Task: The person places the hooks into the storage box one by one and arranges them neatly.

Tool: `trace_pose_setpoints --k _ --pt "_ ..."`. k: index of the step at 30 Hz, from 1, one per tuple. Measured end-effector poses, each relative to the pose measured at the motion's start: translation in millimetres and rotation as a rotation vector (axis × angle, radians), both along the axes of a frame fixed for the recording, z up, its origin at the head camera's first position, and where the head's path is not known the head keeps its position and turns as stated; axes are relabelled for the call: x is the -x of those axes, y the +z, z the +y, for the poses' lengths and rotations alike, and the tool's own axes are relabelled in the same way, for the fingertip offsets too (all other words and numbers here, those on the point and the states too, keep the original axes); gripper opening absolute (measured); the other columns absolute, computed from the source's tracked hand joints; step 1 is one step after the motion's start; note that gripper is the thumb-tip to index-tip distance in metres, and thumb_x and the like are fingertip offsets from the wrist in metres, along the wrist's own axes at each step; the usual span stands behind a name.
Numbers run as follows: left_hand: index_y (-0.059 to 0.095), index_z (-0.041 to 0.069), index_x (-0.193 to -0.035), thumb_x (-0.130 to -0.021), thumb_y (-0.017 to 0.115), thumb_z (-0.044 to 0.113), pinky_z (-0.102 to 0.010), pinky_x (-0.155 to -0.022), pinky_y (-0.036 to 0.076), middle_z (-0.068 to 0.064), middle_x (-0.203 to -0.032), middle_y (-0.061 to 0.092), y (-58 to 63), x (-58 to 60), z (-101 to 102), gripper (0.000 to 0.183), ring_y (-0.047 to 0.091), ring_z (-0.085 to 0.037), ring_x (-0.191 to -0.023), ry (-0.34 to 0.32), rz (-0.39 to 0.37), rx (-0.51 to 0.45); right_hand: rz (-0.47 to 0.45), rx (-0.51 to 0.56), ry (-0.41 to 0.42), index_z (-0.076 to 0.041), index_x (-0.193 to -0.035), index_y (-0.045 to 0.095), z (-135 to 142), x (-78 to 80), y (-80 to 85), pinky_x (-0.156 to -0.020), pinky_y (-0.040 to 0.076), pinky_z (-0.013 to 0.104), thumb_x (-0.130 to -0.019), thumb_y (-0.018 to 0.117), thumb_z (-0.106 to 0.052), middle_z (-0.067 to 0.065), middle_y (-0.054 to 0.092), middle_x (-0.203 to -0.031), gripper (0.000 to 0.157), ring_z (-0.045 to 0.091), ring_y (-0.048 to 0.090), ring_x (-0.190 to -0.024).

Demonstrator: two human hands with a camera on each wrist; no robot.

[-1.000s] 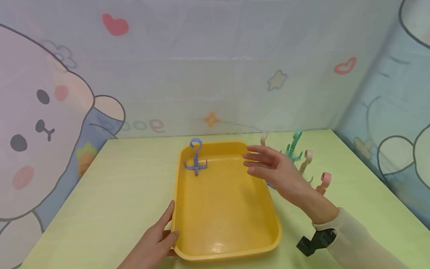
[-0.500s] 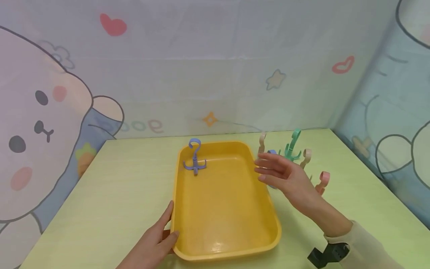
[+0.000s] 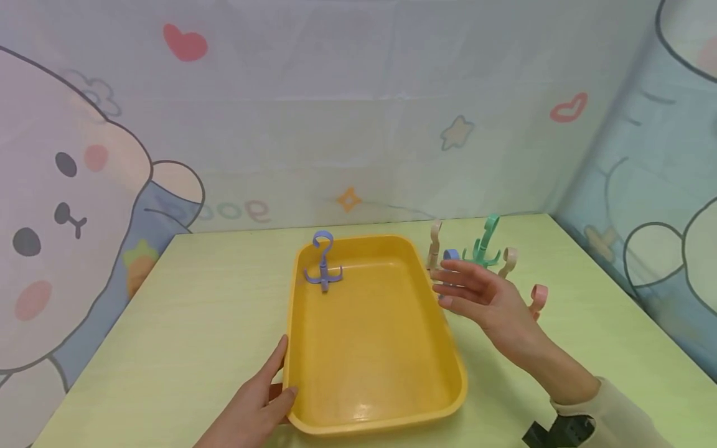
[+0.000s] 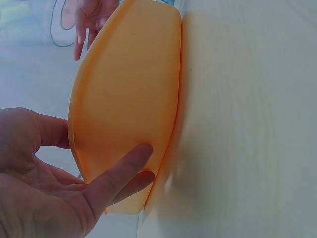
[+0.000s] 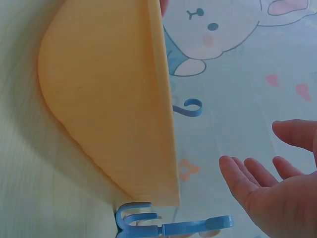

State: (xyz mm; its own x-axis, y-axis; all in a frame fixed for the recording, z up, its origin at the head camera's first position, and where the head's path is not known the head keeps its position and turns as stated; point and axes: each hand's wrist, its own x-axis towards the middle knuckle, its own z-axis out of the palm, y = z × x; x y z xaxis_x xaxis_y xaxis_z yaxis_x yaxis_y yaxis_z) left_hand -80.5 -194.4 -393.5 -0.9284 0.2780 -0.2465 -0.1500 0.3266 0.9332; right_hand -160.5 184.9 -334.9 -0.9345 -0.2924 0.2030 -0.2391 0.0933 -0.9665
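In the head view, my left hand (image 3: 250, 401) holds the near left side of a yellow tray (image 3: 460, 373). Its thumb hooks over the rim, while the fingers lie along the outer wall, as the left wrist view also shows. A purple-blue four-pronged swivel hook (image 3: 323, 274) stands inside the tray, in the far left corner. Over the tray's right side hovers my right hand (image 3: 490, 305), fingers relaxed and holding nothing. Behind that hand is a blue hook (image 5: 171, 229), partly hidden in the head view but plain in the right wrist view.
Right of the tray stand more hooks: a beige one (image 3: 434, 244), a green one (image 3: 483, 246), another beige one (image 3: 508, 261) and a pink one (image 3: 538, 300), some partly covered by the right hand. A printed cloth wall (image 3: 313, 124) rises behind the pale green table (image 3: 224, 298).
My right hand has moved right and slightly down, away from above the tray, uncovering more of the beige and blue hooks. The left hand, tray and hook inside it stay in place.
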Motion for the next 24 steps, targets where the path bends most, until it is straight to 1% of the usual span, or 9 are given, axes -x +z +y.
trace_pose_setpoints --k 3,6,12,16,21,24 --pt "-0.003 0.008 -0.171 -0.109 0.056 0.013 -0.044 -0.089 0.064 -0.035 -0.172 0.009 0.2 0.2 1 0.085 0.065 -0.041 -0.13 0.005 -0.01 -0.011 -0.001 -0.013 -0.013 -0.008 -0.151 0.054 2 -2.0 -1.1 -0.098 0.059 0.024 -0.101 0.071 -0.009 -0.006 0.072 -0.136 0.052 0.016 0.073 -0.122" --pt "-0.003 0.008 -0.171 -0.109 0.056 0.012 -0.045 -0.09 0.064 -0.035 -0.172 0.01 0.6 0.5 1 0.085 0.065 -0.041 -0.13 0.009 -0.021 -0.019 -0.007 -0.019 -0.027 -0.007 -0.151 0.054 3 -5.1 -2.0 -0.097 0.059 0.023 -0.102 0.07 -0.009 -0.008 0.072 -0.134 0.052 0.013 0.073 -0.121" --pt "-0.001 0.009 -0.171 -0.108 0.056 0.014 -0.044 -0.09 0.064 -0.035 -0.172 0.012 0.6 0.4 2 0.085 0.064 -0.041 -0.132 0.016 -0.007 0.013 -0.022 -0.033 -0.063 -0.003 -0.152 0.052 7 -10.2 -4.7 -0.097 0.059 0.023 -0.101 0.071 -0.01 -0.007 0.072 -0.134 0.054 0.01 0.072 -0.121" --pt "0.001 0.009 -0.171 -0.108 0.057 0.014 -0.044 -0.09 0.064 -0.035 -0.171 0.014 1.1 0.3 3 0.085 0.064 -0.041 -0.132 0.029 -0.006 0.03 -0.024 -0.025 -0.072 -0.004 -0.152 0.052 11 -12.4 -6.8 -0.096 0.06 0.024 -0.101 0.072 -0.01 -0.005 0.072 -0.135 0.055 0.009 0.072 -0.122" --pt "0.002 0.009 -0.171 -0.108 0.058 0.014 -0.042 -0.09 0.064 -0.035 -0.171 0.015 1.3 0.2 3 0.085 0.064 -0.041 -0.132 0.033 0.006 0.046 -0.03 -0.018 -0.096 -0.01 -0.15 0.056 18 -16.0 -11.5 -0.094 0.059 0.021 -0.1 0.073 -0.01 -0.011 0.073 -0.132 0.052 0.005 0.071 -0.12" --pt "0.001 0.009 -0.171 -0.108 0.057 0.013 -0.043 -0.089 0.064 -0.035 -0.172 0.013 1.0 -0.5 2 0.085 0.063 -0.043 -0.133 0.026 0.005 0.031 -0.021 -0.013 -0.103 -0.009 -0.149 0.056 22 -18.4 -15.3 -0.093 0.059 0.02 -0.101 0.072 -0.009 -0.014 0.073 -0.13 0.051 0.004 0.072 -0.119"
